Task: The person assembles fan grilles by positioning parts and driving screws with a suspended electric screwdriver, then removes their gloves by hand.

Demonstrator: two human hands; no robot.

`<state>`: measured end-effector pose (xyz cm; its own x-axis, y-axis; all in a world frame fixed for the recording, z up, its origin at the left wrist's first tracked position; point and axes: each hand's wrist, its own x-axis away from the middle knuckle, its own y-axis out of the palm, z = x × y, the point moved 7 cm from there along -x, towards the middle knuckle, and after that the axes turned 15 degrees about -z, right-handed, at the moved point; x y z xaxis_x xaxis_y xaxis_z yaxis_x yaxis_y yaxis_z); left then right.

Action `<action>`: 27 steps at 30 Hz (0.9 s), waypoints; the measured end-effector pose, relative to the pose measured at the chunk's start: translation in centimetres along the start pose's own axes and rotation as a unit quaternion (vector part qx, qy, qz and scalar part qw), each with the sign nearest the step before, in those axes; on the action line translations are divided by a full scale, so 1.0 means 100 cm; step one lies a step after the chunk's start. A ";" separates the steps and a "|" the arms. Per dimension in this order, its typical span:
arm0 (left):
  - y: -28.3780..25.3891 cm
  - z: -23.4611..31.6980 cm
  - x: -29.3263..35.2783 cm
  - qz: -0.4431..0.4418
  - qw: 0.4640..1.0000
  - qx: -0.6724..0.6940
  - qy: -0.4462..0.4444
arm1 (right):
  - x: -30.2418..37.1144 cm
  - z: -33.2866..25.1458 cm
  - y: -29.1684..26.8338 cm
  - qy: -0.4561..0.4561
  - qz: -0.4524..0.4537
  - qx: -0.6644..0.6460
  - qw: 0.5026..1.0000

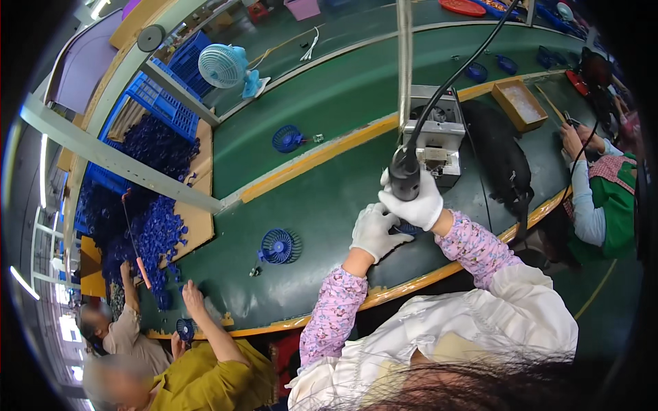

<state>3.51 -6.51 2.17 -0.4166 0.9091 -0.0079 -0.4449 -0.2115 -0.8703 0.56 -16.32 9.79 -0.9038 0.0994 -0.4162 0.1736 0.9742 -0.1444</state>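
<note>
My right hand [426, 203], in a white glove, is wrapped round a black electric screwdriver [404, 177] held upright, its cable running up and to the right. Under it, a blue fan housing [409, 228] lies on the green bench, mostly covered by my hands. My left hand [373, 233], also gloved, holds that housing from the left, thumb along its near side. The screwdriver's tip is hidden behind my right hand. Further left on the bench rests another round blue fan housing [277, 246], with a small metal part [255, 272] beside it.
Just beyond my hands stands a metal box-shaped machine [439, 147]; a black bag-like bundle [495, 147] lies to its right. A cardboard box [519, 104] sits farther right. Blue parts [154, 226] are heaped at left, near co-workers. Another fan housing [288, 138] lies on the belt beyond.
</note>
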 end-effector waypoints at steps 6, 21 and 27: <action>-0.003 0.004 0.004 0.003 1.000 -0.007 -0.013 | -0.019 -0.049 -0.062 -0.053 0.137 -0.029 0.989; -0.003 0.005 0.003 0.003 1.000 -0.021 -0.018 | -0.003 -0.017 -0.032 0.016 0.071 -0.109 0.991; -0.003 0.000 0.000 0.002 1.000 0.012 -0.002 | 0.000 -0.010 0.005 0.005 -0.013 -0.004 1.000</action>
<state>3.67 -6.47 2.43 -0.4222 0.9065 -0.0093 -0.4617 -0.2239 -0.8583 0.30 -15.59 10.63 -0.9120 0.0771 -0.4029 0.1480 0.9778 -0.1480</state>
